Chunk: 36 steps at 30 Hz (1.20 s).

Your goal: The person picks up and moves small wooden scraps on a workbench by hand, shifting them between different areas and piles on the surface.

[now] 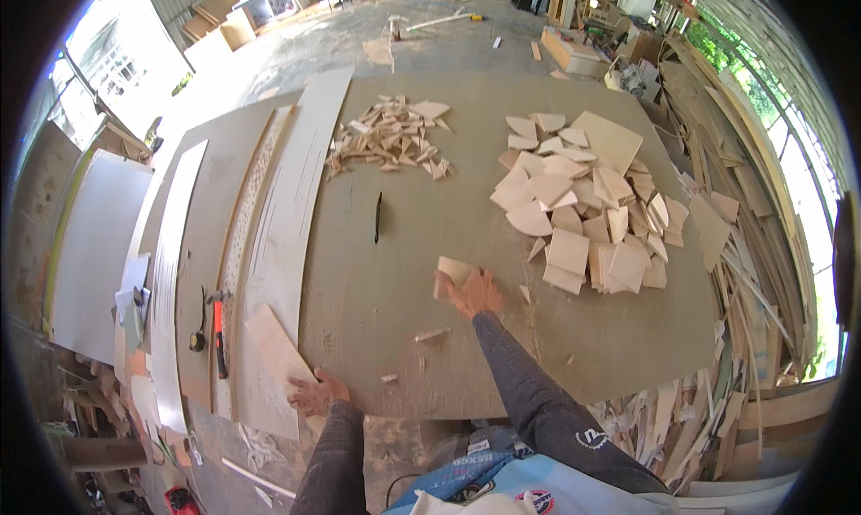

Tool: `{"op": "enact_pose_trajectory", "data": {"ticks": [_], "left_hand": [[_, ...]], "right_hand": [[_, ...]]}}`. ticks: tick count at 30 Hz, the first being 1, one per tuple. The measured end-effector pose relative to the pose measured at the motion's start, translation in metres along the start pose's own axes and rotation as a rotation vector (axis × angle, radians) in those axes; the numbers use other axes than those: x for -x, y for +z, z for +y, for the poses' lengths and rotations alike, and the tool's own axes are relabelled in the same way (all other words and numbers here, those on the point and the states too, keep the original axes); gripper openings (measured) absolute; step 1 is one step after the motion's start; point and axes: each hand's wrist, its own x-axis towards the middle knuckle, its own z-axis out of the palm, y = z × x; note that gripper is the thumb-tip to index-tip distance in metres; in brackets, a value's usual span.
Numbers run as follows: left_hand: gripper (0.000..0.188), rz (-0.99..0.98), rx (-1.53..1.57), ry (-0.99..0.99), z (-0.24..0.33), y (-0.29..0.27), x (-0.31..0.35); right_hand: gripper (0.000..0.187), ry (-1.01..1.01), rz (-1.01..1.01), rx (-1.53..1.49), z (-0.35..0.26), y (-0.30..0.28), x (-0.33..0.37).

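Note:
My right hand [477, 294] is on a small pale plywood piece [456, 268] near the middle of the big worktable [404, 291], its thumb and fingers gripping the near edge. At the table's near edge, my left hand [320, 393] lies with fingers spread against the lower end of a longer plywood strip [276, 343]. To the right of the table's middle is a heap of square and curved plywood pieces [574, 201]. A pile of small pointed offcuts [390, 138] sits farther off. Between the offcuts and my hands lies a thin black pen-like object [378, 217].
On the left lie a hammer [218, 322] with an orange handle, a tape measure [197, 341], a perforated strip [247, 201] and long white panels [309, 156]. Small scraps [432, 334] and sawdust dot the near tabletop. Stacked boards [749, 201] line the right side.

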Motion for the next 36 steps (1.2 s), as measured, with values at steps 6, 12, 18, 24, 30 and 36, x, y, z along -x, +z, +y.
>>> {"op": "enact_pose_trajectory", "data": {"ticks": [6, 12, 18, 24, 30, 36], "left_hand": [[0.084, -0.025, -0.031, 0.001, 0.000, 0.001, 0.004], [0.084, -0.015, -0.043, 0.019, 0.004, -0.007, 0.007], [0.085, 0.045, -0.049, 0.036, 0.001, 0.006, 0.002], [0.085, 0.040, -0.068, 0.037, 0.005, -0.002, 0.007], [0.085, 0.024, -0.067, 0.018, 0.004, -0.001, 0.005], [0.085, -0.055, -0.033, 0.009, 0.009, -0.014, 0.010]], "right_hand": [[0.076, -0.088, -0.003, -0.066, 0.045, 0.037, -0.034], [0.068, -0.606, 0.269, 0.019, 0.059, 0.021, -0.037], [0.088, -0.734, 0.074, 0.200, 0.028, 0.018, -0.035], [0.082, -0.800, 0.132, 0.076, -0.007, 0.036, -0.058], [0.080, -0.832, 0.075, 0.087, -0.058, 0.053, -0.080], [0.078, -0.883, 0.049, 0.124, -0.065, 0.064, -0.101]]}}
